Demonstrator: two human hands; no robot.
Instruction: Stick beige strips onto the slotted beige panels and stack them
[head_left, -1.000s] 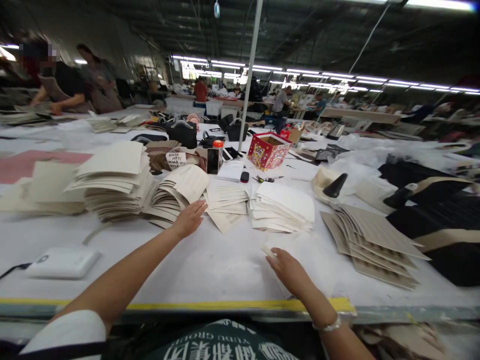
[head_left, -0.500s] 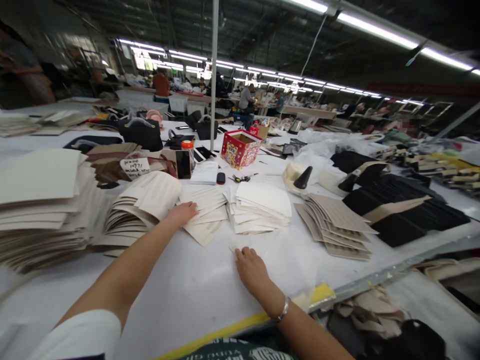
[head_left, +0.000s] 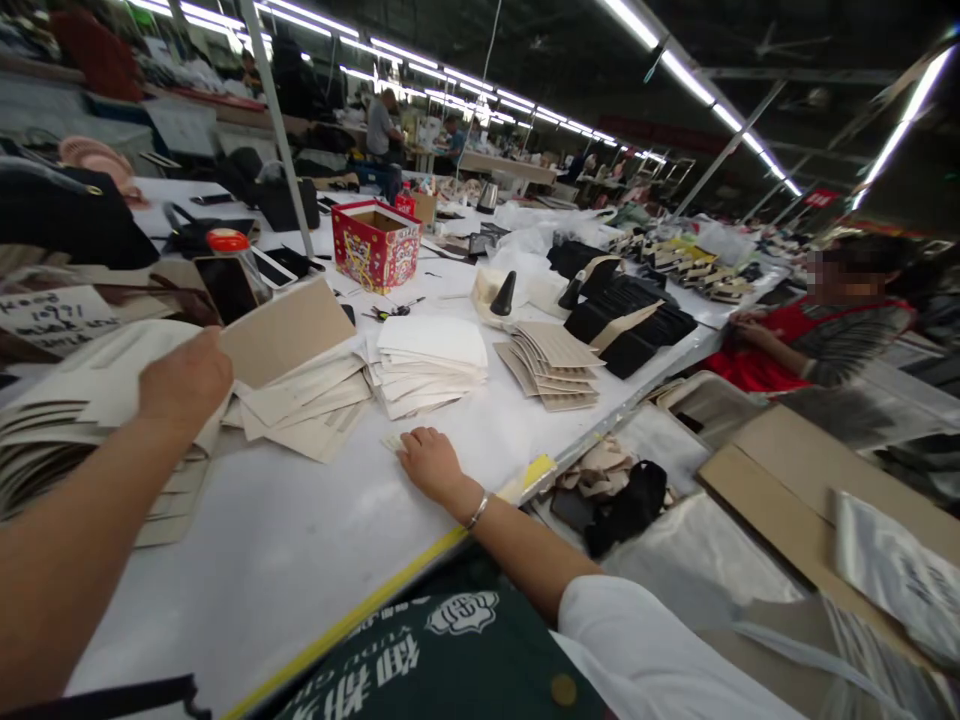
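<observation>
My left hand (head_left: 186,378) is closed on the edge of a beige card panel (head_left: 289,330), raised and tilted above a fanned pile of cream card pieces (head_left: 311,405). Beneath the same hand, to the left, lies a curved stack of cream panels (head_left: 97,375). My right hand (head_left: 431,465) rests low on the table with its fingers curled together. At its fingertips shows a small pale slip (head_left: 391,442), too small to make out well. Just beyond that hand sits a stack of white sheets (head_left: 429,355).
Ribbed beige panels (head_left: 551,360) and black pieces (head_left: 626,325) lie to the right. Behind are keys (head_left: 397,310), a red patterned box (head_left: 375,245), a black cone (head_left: 504,293) and a metal pole (head_left: 281,130). A co-worker in a red apron (head_left: 772,340) is at the right.
My left hand has picked up a beige card panel from the fanned pile and lifted it. The view has swung right; my right hand stays by the slip on the table.
</observation>
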